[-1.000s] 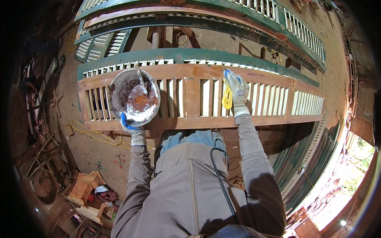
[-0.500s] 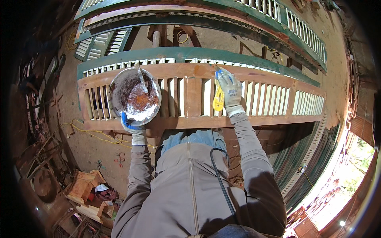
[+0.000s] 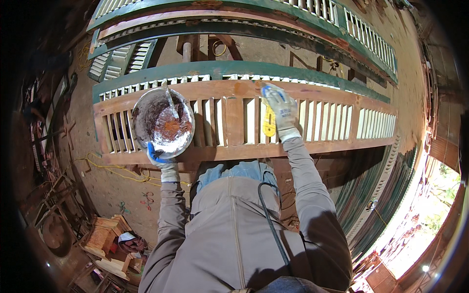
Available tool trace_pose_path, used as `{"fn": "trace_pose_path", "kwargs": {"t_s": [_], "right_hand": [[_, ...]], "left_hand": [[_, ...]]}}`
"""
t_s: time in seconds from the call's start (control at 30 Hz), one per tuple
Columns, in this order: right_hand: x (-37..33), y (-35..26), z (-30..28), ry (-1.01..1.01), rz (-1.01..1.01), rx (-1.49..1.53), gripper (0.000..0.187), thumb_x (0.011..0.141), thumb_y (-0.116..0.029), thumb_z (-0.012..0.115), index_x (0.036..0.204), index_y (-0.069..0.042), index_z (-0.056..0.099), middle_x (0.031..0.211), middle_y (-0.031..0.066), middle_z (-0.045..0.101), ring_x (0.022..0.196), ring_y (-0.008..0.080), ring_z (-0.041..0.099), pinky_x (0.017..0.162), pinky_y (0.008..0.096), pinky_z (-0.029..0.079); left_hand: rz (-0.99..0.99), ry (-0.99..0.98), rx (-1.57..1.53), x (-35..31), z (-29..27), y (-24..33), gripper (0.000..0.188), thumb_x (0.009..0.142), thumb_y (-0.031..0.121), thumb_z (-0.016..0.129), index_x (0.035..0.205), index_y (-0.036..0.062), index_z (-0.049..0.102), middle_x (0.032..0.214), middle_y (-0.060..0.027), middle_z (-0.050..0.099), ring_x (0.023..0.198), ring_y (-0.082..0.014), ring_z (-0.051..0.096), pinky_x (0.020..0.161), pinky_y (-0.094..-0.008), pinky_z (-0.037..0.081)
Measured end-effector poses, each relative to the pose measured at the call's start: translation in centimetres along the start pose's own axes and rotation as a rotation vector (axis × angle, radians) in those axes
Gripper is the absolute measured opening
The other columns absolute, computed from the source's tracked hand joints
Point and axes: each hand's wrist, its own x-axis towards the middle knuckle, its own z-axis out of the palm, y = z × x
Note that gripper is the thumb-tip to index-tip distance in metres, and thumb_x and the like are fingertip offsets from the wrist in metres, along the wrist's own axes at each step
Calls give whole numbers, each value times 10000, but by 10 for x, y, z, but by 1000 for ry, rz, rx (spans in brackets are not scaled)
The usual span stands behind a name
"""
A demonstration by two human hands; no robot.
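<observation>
A brown wooden louvred shutter (image 3: 234,122) lies crosswise in front of me. My left hand (image 3: 164,162), in a white and blue glove, grips the near rim of a round metal bowl (image 3: 143,116) held over the shutter's left part. Reddish-brown paste (image 3: 170,130) coats the inside, and a pale, smeared stick-like tool (image 3: 171,101) leans in it, its lower end in the paste. My gloved right hand (image 3: 283,113) is closed round a putty knife with a yellow handle (image 3: 269,121), above the shutter's middle. Fingers mostly hide its blade, near a darker patch on the far rail (image 3: 241,88).
Just behind lies a green-framed shutter (image 3: 205,69), with more stacked shutters (image 3: 244,17) farther off. Green slats (image 3: 373,195) are piled at the right. A yellow cord (image 3: 122,169) runs over the floor at left, near a wooden piece (image 3: 103,237) at lower left.
The whole view has shifted slightly. Both hands keep their grips, and the bowl stays over the same part of the shutter. My right hand has barely moved on the far rail.
</observation>
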Motion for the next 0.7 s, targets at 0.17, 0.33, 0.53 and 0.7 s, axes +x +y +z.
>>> {"fn": "trace_pose_path", "kwargs": {"t_s": [0.17,0.33,0.53,0.7], "right_hand": [[-17,-24,-11,-22,-114,106,406,890,-233,538,1291,-225,600,1330,-48,578,1212,157,528,970,343,464],[-29,11,9,34,70,-108,442,861,-236,561,1301,-241,606,1298,-76,590,1204,114,525,970,322,458],[-10,-5,5,-52,-14,40,370,860,-237,576,1221,-220,658,1280,-71,608,1185,153,537,944,350,461],[-22,0,4,30,-62,97,339,871,-235,558,1189,-209,672,1281,-73,609,1190,156,535,944,337,465]], "left_hand": [[201,-39,221,9,-30,-18,412,1011,243,505,1315,-32,544,1312,-174,571,1144,-269,577,1008,-430,464],[406,-79,354,3,-17,-17,439,1004,263,522,1318,-43,542,1303,-185,582,1145,-278,584,991,-417,473],[368,-88,393,5,-21,-13,462,994,278,543,1326,-43,538,1300,-183,585,1151,-282,583,983,-412,477],[429,-82,378,8,-28,-20,441,997,269,538,1323,-28,547,1288,-169,590,1135,-272,585,975,-406,478]]}}
